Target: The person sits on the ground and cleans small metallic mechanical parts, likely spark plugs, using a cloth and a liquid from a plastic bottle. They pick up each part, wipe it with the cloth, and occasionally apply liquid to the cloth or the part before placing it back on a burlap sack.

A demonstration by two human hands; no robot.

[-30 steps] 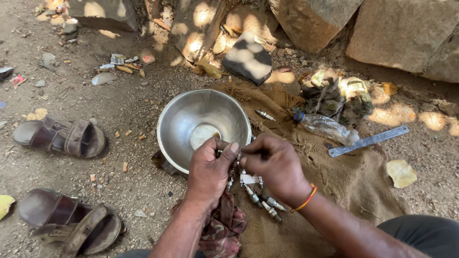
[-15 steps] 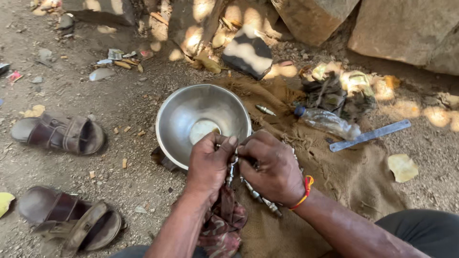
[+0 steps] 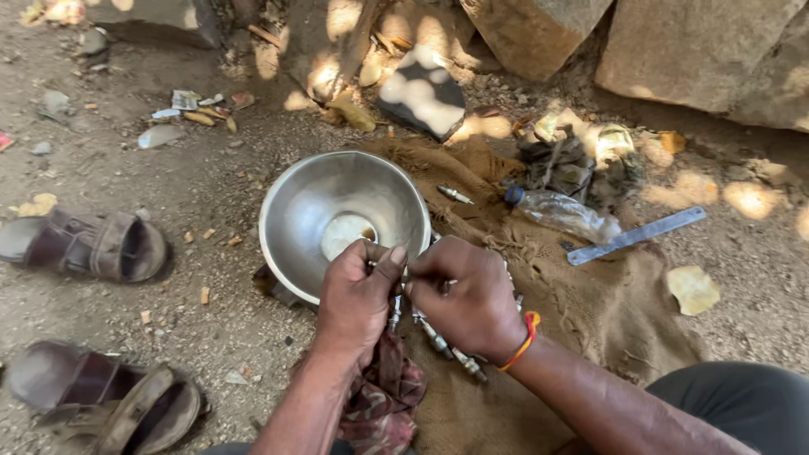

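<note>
1. Head view: the left hand (image 3: 358, 295) and the right hand (image 3: 472, 295) are seen pressed together at the centre of the frame, both closed on a small metal part (image 3: 403, 271) that is mostly hidden by the fingers; its exact kind cannot be told.
2. Head view: a steel bowl (image 3: 286, 211) lies on the ground just at 12 o'clock from the hands, touching the edge of a burlap sack (image 3: 590, 312) spread under them.
3. Head view: several spark plugs (image 3: 442, 341) lie on the sack directly below the right hand, and a dark patterned rag (image 3: 383, 400) is trapped under the left wrist at 6 o'clock.
4. Head view: a single plug (image 3: 455, 195), a plastic bottle (image 3: 565, 215) and a flat metal file (image 3: 636, 236) lie toward 2 o'clock; two sandals (image 3: 93, 244) rest at 9 o'clock.
5. Judgement: the step in hand appears to be the working or cleaning of one part between the fingertips; a firm, steady pinch over the bowl would be called for.
</note>
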